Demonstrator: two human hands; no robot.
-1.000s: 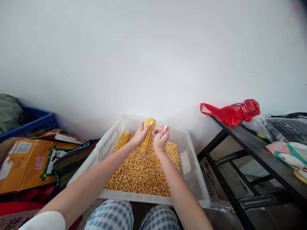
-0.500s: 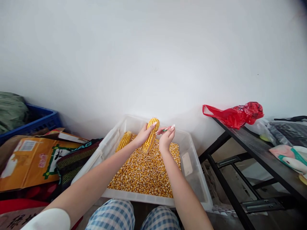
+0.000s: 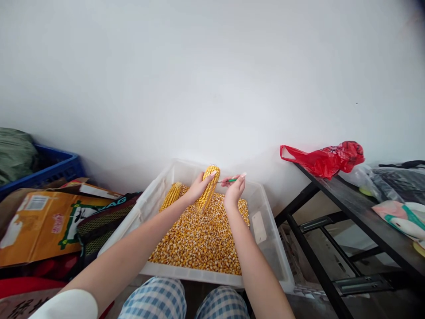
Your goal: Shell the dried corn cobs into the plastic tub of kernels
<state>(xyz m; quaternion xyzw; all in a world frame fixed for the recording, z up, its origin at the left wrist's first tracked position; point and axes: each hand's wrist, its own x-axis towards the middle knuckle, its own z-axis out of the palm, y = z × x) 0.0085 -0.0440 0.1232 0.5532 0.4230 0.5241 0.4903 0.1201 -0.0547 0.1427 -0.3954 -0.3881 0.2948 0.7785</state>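
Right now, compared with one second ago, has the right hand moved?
Yes. The right hand has shifted rightward, closer to the pale label on the plastic bin's right wall.

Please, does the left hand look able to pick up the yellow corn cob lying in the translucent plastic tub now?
Probably not: the left hand grips another yellow corn cob, though the lying cob is close beside it.

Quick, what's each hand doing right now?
Left hand: closed around an ear of corn.
Right hand: closed on a thin green tool, beside the ear.
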